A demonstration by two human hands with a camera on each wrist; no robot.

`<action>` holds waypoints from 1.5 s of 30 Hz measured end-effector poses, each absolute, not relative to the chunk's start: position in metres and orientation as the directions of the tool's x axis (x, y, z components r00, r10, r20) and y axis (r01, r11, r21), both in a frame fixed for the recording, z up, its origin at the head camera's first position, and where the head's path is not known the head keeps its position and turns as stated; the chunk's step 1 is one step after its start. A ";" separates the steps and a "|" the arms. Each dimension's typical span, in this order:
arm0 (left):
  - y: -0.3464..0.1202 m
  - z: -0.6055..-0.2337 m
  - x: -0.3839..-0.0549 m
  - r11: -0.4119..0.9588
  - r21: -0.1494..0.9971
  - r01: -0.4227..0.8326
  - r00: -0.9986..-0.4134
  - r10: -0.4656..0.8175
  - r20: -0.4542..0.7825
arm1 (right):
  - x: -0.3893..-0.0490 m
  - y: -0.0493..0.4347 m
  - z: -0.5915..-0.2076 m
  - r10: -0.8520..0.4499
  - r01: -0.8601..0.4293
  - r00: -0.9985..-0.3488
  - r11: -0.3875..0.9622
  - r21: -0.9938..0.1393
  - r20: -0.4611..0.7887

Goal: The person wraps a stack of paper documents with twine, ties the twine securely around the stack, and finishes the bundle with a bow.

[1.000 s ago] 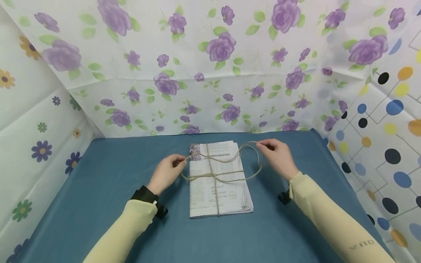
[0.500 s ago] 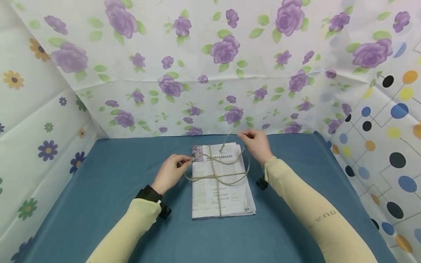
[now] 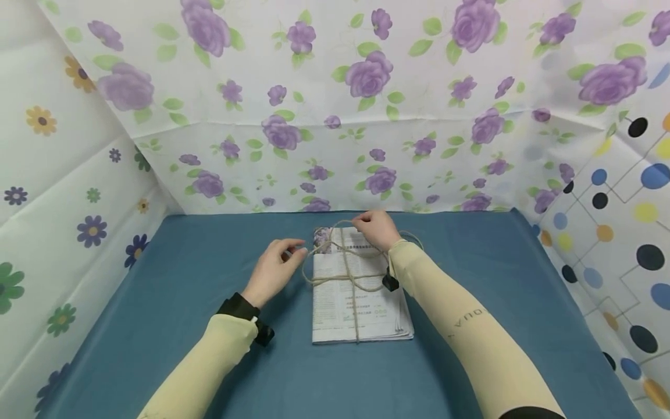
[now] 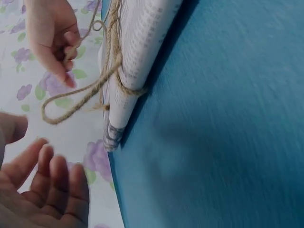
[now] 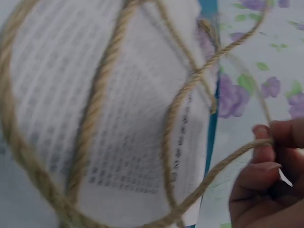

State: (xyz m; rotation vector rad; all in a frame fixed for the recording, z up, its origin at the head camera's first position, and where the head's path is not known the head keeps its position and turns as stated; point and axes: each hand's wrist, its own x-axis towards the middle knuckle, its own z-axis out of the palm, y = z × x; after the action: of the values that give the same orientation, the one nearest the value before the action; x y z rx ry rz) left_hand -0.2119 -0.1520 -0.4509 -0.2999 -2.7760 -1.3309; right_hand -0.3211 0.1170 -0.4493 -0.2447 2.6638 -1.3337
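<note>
A folded stack of newspapers (image 3: 332, 320) lies on the blue table cover, with jute twine (image 3: 355, 314) crossing over it both ways. Near its top right edge, my right hand (image 3: 378, 230) pinches a loose length of twine; the right wrist view shows the twine (image 5: 223, 164) running between thumb and fingers (image 5: 263, 178). Loose loops spread over the upper half of the stack. My left hand (image 3: 273, 269) is just left of the stack. In the left wrist view its fingers (image 4: 59, 180) are parted and loosely bent, holding nothing, with a twine loop (image 4: 57, 118) close by.
The blue cover (image 3: 220, 244) extends on both sides of the stack. Behind it hangs a white cloth with purple flowers (image 3: 369, 75). Patterned cloths also stand at the left (image 3: 52, 244) and right (image 3: 623, 244).
My right hand has moved left over the top of the newspapers, carrying the twine end. My left hand has let go of the twine, and its fingers have parted.
</note>
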 end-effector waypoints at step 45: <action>-0.084 -0.462 -0.248 0.918 0.386 0.088 -0.986 0.136 -0.099 | -0.293 0.216 -0.484 -0.405 -0.383 -0.914 0.841 -0.383 0.025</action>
State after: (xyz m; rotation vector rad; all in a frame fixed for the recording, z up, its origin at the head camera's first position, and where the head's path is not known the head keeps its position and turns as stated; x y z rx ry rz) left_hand -0.2479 -0.0843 -0.4616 -0.1869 -3.1975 -0.6346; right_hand -0.2927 0.2158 -0.4843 -0.6340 2.9596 -0.5970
